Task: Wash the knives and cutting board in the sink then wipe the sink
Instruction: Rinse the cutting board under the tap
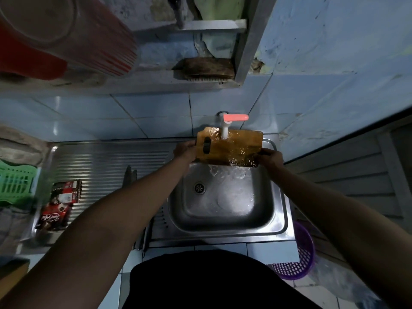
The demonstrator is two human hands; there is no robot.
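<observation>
So the knives (pixel 128 177) lay on the drainboard (pixel 107 159), well left of both hands. Left hand (pixel 186 150) gripped the cutting board (pixel 229 146) by its handle end, board stretched sideways under the tap (pixel 225 128) over the sink (pixel 276 197), right hand (pixel 268 157) holding the other end.

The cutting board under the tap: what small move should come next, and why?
Probably turn the cutting board over. The left hand and right hand hold its ends under the tap; water runs off its upper face into the sink.
</observation>
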